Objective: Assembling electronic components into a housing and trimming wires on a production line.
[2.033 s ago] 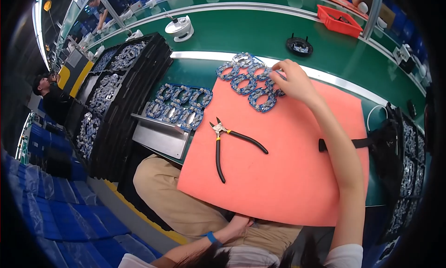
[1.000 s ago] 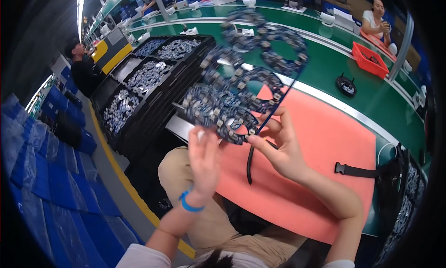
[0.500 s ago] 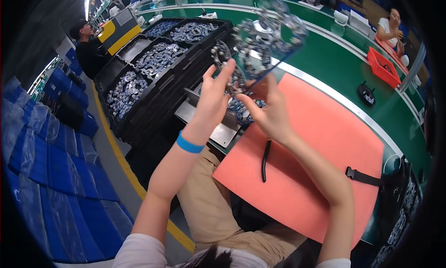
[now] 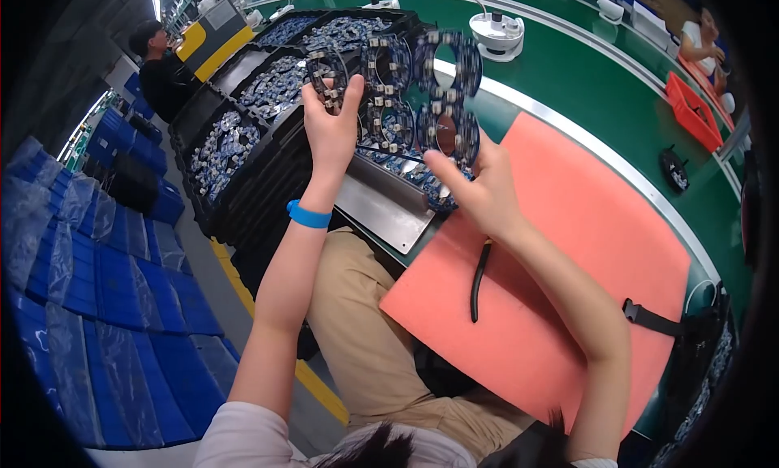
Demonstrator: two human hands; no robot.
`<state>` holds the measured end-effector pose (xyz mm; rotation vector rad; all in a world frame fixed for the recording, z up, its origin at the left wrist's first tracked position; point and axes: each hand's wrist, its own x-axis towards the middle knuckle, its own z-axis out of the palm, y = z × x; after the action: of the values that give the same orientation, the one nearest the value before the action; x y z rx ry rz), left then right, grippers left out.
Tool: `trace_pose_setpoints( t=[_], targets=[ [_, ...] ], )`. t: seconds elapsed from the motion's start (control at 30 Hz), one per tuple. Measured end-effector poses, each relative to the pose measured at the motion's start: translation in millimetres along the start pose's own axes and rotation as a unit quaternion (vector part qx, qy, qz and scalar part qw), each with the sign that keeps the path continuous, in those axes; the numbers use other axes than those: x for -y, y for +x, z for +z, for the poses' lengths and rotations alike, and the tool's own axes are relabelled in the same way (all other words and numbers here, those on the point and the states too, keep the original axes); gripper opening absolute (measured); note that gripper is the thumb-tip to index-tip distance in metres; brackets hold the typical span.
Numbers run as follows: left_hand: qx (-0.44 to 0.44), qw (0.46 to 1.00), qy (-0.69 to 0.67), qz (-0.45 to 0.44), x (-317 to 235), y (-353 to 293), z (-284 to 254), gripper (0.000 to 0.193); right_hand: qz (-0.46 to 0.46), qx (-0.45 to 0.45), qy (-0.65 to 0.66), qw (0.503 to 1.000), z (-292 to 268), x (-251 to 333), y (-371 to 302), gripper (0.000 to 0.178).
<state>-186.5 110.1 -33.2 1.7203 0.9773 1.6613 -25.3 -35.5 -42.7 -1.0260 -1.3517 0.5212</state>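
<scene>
My right hand (image 4: 483,188) grips the lower right edge of a panel of ring-shaped circuit boards (image 4: 446,107), held upright above the work surface. The panel is dark blue, with small parts on it and round openings. My left hand (image 4: 331,131), with a blue wristband, pinches a single ring-shaped circuit board (image 4: 327,70) between thumb and fingers. That board looks apart from the panel, to its left. Below the panel, more circuit boards (image 4: 438,196) lie beside a metal bracket (image 4: 389,216). Black-handled pliers (image 4: 479,285), their tip hidden under my right arm, lie on the pink mat (image 4: 568,249).
A black divided tray (image 4: 276,143) full of circuit boards stands at left. A white round device (image 4: 497,36) sits on the green conveyor (image 4: 560,70), with a red bin (image 4: 692,111) farther right. Blue crates (image 4: 105,306) fill the left floor. Two people sit farther off.
The blurred panel has been lowered and turned to face me. My left hand has moved left with the single board, widening the gap between them. The view has shifted slightly.
</scene>
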Motion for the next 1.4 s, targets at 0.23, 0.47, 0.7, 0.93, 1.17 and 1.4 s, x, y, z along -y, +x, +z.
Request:
trace_pose_setpoints(
  t=[0.23, 0.47, 0.7, 0.93, 1.17, 1.4],
  targets=[
    [0.08, 0.988, 0.116, 0.07, 18, -7, -1, 0.065, -0.018, -0.047, -0.113, 0.992, 15, -11, -17, 0.028],
    [0.045, 0.99, 0.112, 0.067, 18, -18, -2, 0.078, -0.014, 0.005, -0.125, 0.992, 21, -6, -21, 0.026],
    [0.025, 0.975, 0.17, 0.137, 34, -18, -3, 0.076, -0.06, 0.019, -0.132, 0.989, 24, -15, -26, 0.022],
    [0.036, 0.974, 0.179, 0.132, 36, -19, -6, 0.067, -0.028, 0.034, -0.065, 0.997, 1, -5, -1, 0.052],
    [0.037, 0.968, 0.201, 0.147, 36, -19, -3, 0.067, -0.287, -0.054, -0.461, 0.838, 13, 32, 61, 0.026],
    [0.056, 0.945, 0.282, 0.156, 31, -16, -6, 0.066, -0.162, -0.041, -0.512, 0.842, 28, 2, 77, 0.022]
  ],
)
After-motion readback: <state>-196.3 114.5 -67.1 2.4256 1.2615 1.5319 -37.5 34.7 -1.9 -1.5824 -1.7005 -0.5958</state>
